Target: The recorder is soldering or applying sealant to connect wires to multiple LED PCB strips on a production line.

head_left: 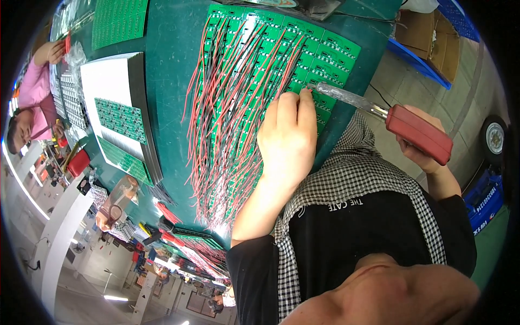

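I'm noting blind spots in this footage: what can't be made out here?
All in the head view:
- What the left hand may be pinching: its own fingers hide it.
- Whether the tip of the red-handled tool touches the circuit boards: too small.
- Some of the right hand: behind the handle.
- Board areas under the red and black wires.
- The upper-left green panel: cut by the top edge.

**Black Shirt, Checked Apron**

A black short-sleeved shirt (374,227) is worn, its chest marked by small white lettering (345,205); over it is worn a black-and-white checked apron (357,176), its top edge curved, held by matching shoulder straps (288,276); the neckline (374,257) is apparently rounded, though partly hidden.
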The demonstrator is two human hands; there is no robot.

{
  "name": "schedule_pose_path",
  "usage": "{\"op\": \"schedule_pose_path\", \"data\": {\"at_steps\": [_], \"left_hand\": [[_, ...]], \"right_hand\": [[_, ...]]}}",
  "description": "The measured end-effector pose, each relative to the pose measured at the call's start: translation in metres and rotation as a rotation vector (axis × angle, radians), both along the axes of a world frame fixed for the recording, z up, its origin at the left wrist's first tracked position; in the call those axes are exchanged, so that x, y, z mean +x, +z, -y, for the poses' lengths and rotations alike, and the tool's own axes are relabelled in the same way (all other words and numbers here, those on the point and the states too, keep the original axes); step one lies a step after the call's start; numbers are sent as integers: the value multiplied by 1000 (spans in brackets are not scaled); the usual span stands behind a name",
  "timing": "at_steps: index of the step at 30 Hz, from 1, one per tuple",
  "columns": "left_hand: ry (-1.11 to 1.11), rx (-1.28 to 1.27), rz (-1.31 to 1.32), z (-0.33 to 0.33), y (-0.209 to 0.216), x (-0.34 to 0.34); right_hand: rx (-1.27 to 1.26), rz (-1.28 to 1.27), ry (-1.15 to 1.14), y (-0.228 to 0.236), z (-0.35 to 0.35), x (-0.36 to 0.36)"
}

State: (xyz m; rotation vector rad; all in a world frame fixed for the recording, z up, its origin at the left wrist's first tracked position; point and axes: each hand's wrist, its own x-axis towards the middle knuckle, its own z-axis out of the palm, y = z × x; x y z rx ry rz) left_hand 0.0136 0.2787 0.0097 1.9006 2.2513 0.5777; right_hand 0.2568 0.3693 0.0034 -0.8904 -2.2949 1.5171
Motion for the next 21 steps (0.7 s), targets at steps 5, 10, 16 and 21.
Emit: {"op": "schedule_pose_path", "data": {"at_steps": [5,10,16,21], "left_hand": [[-1,3,-20,-1,3,-1],[-7,8,-16,-4,3,0],[11,0,-22,-3,4,-1],[-49,-4,113,-12,4,-12]], "right_hand": [[-120,-118,-87,-3,5,0],[-574,-147,-385,9,9,-2],[-635,-192,-436,8,11,-5],[-668,-215,-459,10,12,-2]]}}
